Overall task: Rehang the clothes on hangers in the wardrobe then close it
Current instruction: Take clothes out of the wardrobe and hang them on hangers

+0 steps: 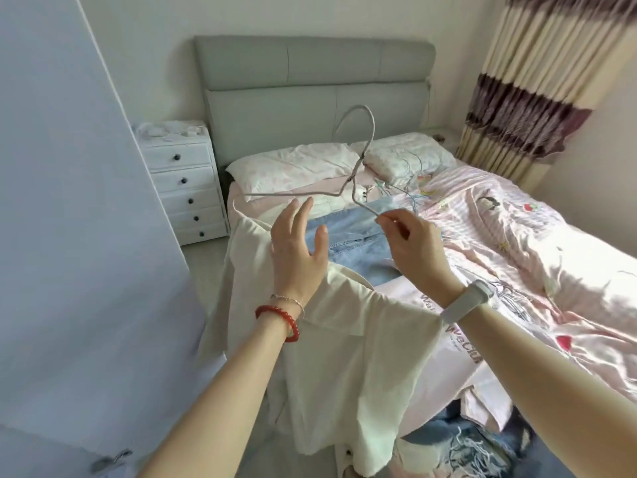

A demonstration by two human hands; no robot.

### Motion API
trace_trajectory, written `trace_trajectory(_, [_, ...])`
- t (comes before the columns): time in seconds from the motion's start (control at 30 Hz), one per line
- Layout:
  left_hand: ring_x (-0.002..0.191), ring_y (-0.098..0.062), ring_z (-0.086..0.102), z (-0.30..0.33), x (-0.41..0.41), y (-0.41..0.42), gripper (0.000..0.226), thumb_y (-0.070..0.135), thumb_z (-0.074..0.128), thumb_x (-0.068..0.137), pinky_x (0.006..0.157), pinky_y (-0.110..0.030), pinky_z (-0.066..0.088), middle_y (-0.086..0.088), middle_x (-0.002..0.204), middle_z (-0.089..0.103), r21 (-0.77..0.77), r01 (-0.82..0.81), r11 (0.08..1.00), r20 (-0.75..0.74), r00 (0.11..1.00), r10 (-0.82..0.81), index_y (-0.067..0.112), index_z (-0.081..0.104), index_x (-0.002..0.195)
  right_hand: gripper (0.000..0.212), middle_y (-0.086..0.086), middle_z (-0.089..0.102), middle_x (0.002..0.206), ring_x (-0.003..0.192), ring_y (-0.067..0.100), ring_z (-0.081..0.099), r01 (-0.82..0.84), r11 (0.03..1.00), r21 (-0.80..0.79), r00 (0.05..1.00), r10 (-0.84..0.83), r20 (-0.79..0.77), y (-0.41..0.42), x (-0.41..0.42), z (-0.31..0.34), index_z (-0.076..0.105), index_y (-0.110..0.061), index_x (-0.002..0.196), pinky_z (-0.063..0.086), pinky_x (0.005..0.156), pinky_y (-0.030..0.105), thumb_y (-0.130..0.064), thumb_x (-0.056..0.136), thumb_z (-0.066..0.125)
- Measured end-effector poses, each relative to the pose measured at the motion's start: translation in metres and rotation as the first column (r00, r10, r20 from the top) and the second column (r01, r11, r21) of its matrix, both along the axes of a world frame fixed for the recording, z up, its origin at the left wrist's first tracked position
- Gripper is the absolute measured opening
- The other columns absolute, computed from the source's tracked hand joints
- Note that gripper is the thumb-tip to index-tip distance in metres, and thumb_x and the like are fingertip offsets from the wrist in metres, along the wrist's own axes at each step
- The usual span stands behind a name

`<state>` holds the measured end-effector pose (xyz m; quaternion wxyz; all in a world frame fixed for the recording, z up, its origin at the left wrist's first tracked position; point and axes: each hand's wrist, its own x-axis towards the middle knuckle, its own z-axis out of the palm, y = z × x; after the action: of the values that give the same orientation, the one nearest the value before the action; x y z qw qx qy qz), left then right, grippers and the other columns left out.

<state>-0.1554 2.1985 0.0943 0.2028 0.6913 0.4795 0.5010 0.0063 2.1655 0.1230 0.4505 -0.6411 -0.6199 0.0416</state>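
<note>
1. I have the wire hanger [355, 167] up over the bed [517, 236], hook pointing away toward the headboard [310, 81]. My right hand [413, 243] pinches its right arm end between thumb and fingertips. My left hand [298, 250] is spread and relaxed, gripping nothing, just below the hanger's left arm.
2. The cream garment [327, 339] hangs in front of me, off the bed's near edge. Its upper left corner sits on the tip of the hanger's left arm; the rest droops across my left forearm, apparently draped over it.
3. Risk: only 1 shoulder is seated. If I tilt the hanger left, the cloth could slide off that tip and drop to the floor.
4. Risk: the 1-point pinch lets the thin wire swivel; the garment's weight on the far arm could twist it out of my fingers.
5. Garment look: pale cream, matte, soft, lightly creased, wide loose panels, raw-looking lower hem.
6. Waiting items: blue denim piece [351, 239] flat on the bed, frayed jeans [458, 446] at the lower edge. The wardrobe door [69, 236] stands open on my left.
</note>
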Motion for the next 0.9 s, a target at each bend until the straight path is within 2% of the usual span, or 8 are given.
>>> trace_trajectory(0.13, [0.139, -0.021, 0.021, -0.004, 0.032, 0.041, 0.055, 0.032, 0.037, 0.087, 0.113, -0.043, 0.019, -0.007, 0.148, 0.03, -0.069, -0.004, 0.998, -0.102, 0.995, -0.003, 0.013, 0.036, 0.138, 0.015, -0.014, 0.041, 0.048, 0.045, 0.005, 0.037, -0.02, 0.998, 0.062, 0.997, 0.024, -0.067, 0.045, 0.018, 0.017, 0.067, -0.007, 0.087, 0.025, 0.053, 0.024, -0.016, 0.09, 0.054])
trace_trajectory(0.3, [0.142, -0.014, 0.006, -0.012, 0.072, 0.106, 0.05, 0.029, 0.042, 0.094, 0.115, -0.04, 0.011, -0.001, 0.154, 0.016, -0.07, -0.047, 0.996, -0.283, 0.959, 0.026, 0.022, 0.029, 0.142, 0.016, -0.012, 0.038, 0.046, 0.043, 0.003, 0.039, 0.004, 0.991, 0.133, 0.975, 0.025, -0.22, 0.115, 0.058, 0.024, 0.066, -0.005, 0.082, 0.028, 0.047, 0.012, -0.012, 0.09, 0.054])
trace_trajectory(0.4, [0.142, -0.015, 0.002, -0.018, 0.11, 0.15, 0.054, 0.031, 0.042, 0.095, 0.115, -0.043, 0.01, 0.0, 0.155, 0.011, -0.129, 0.001, 0.992, -0.337, 0.94, -0.045, 0.025, 0.023, 0.145, 0.016, -0.011, 0.04, 0.048, 0.045, -0.002, 0.042, 0.083, 0.987, 0.137, 0.946, -0.035, -0.323, 0.163, 0.114, 0.012, 0.066, -0.002, 0.084, 0.031, 0.048, 0.01, -0.011, 0.09, 0.054])
trace_trajectory(0.57, [0.143, -0.022, 0.0, -0.065, 0.193, 0.222, 0.058, 0.034, 0.042, 0.095, 0.114, -0.046, 0.011, -0.002, 0.156, 0.002, -0.329, 0.032, 0.944, -0.519, 0.829, -0.209, 0.024, 0.016, 0.146, 0.017, -0.013, 0.042, 0.052, 0.047, 0.005, 0.042, 0.237, 0.971, 0.015, 0.917, -0.218, -0.335, 0.239, 0.223, -0.054, 0.062, 0.002, 0.084, 0.027, 0.051, 0.021, -0.01, 0.091, 0.052])
trace_trajectory(0.63, [0.142, -0.021, 0.003, -0.095, 0.227, 0.242, 0.059, 0.034, 0.042, 0.094, 0.113, -0.045, 0.015, -0.001, 0.156, 0.003, -0.387, 0.03, 0.922, -0.575, 0.774, -0.266, 0.024, 0.016, 0.146, 0.019, 0.0, 0.051, 0.054, 0.052, 0.016, 0.042, 0.279, 0.958, -0.064, 0.903, -0.284, -0.323, 0.265, 0.264, -0.092, 0.063, 0.005, 0.086, 0.032, 0.057, 0.032, -0.01, 0.091, 0.052])
trace_trajectory(0.7, [0.143, -0.02, 0.001, -0.13, 0.256, 0.255, 0.061, 0.035, 0.042, 0.094, 0.113, -0.044, 0.014, -0.002, 0.156, 0.0, -0.473, 0.012, 0.881, -0.603, 0.725, -0.334, 0.027, 0.012, 0.147, 0.02, 0.019, 0.063, 0.069, 0.063, 0.03, 0.051, 0.324, 0.935, -0.14, 0.878, -0.353, -0.323, 0.285, 0.304, -0.132, 0.064, 0.005, 0.089, 0.04, 0.065, 0.041, -0.011, 0.091, 0.052])
trace_trajectory(0.8, [0.143, -0.022, -0.007, -0.186, 0.287, 0.264, 0.063, 0.04, 0.039, 0.094, 0.115, -0.047, 0.005, 0.001, 0.156, -0.009, -0.615, -0.035, 0.788, -0.603, 0.665, -0.441, 0.033, 0.005, 0.146, 0.021, 0.024, 0.067, 0.085, 0.083, 0.038, 0.06, 0.377, 0.893, -0.247, 0.843, -0.441, -0.308, 0.31, 0.357, -0.19, 0.065, 0.004, 0.094, 0.04, 0.075, 0.041, -0.012, 0.09, 0.052])
trace_trajectory(0.9, [0.142, -0.024, -0.012, -0.235, 0.308, 0.269, 0.065, 0.044, 0.037, 0.093, 0.112, -0.05, 0.001, 0.001, 0.156, -0.013, -0.681, -0.078, 0.728, -0.62, 0.59, -0.517, 0.037, 0.0, 0.146, 0.022, 0.024, 0.067, 0.09, 0.088, 0.037, 0.059, 0.409, 0.852, -0.328, 0.819, -0.501, -0.281, 0.332, 0.396, -0.233, 0.065, 0.004, 0.095, 0.035, 0.074, 0.034, -0.011, 0.09, 0.05])
